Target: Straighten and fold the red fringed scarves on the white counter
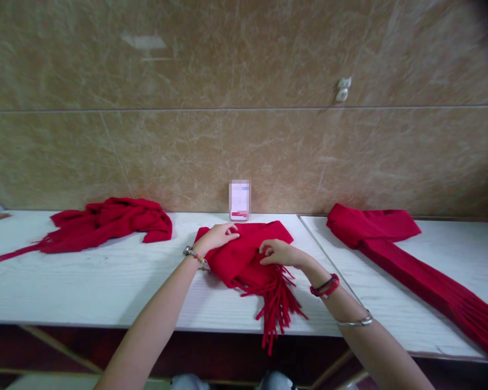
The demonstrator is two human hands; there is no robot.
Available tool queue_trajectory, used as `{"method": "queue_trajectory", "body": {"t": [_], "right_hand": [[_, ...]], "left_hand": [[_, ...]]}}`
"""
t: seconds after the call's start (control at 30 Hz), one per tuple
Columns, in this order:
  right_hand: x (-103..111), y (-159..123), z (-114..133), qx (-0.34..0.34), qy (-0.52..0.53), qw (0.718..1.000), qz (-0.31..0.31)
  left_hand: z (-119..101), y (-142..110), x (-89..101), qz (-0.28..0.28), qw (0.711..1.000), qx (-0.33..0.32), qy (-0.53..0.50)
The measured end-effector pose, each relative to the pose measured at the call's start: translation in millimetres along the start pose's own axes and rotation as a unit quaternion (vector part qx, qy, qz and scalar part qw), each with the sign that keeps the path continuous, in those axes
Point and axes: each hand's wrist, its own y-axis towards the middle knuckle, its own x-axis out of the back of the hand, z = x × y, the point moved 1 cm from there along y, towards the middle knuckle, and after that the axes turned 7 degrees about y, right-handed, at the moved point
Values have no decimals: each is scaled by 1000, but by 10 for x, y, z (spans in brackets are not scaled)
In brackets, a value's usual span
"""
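Observation:
A red scarf (pixel 244 257) lies folded and bunched in the middle of the white tabletop. Its fringe (pixel 274 303) spreads toward me and hangs over the front edge. My left hand (pixel 220 236) rests on the scarf's upper left part, with loosely bent fingers that are apart. Over the right side of the scarf, just above the fringe, is my right hand (pixel 280 253). Its fingers are curved and a gap shows between them and the thumb. No cloth is visibly gripped in either hand.
Behind the scarf a phone (pixel 239 201) leans upright against the brown tiled wall (pixel 187 157). A crumpled red scarf (pixel 114 225) lies at the left. Another red scarf (pixel 374 225), folded at one end, stretches to the right edge. A seam (pixel 329 260) crosses the white table (pixel 65 287).

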Motion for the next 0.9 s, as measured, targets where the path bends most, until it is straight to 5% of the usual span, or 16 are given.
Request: {"method": "queue_trajectory", "body": {"t": [0.2,0.33,0.5,0.6,0.67,0.83,0.9], "right_hand": [[-118,11,-32,21,-66,997,-31],[-242,-13,28,14,-71,997,-33],[-190,-59,153,22,69,997,-23],[3,-159,260,47,246,968,-10],[132,-237,322,65,282,957,-10],[148,-294,346,59,110,969,211],[101,-255,298,61,48,970,232]], "left_hand": [[30,-202,161,153,987,19,48],[44,-164,119,171,985,32,18],[56,-78,117,83,995,52,31],[109,-62,192,0,998,67,16],[172,-63,231,0,997,75,-22],[271,-100,212,158,974,100,-125],[265,-123,209,180,969,109,-127]]}}
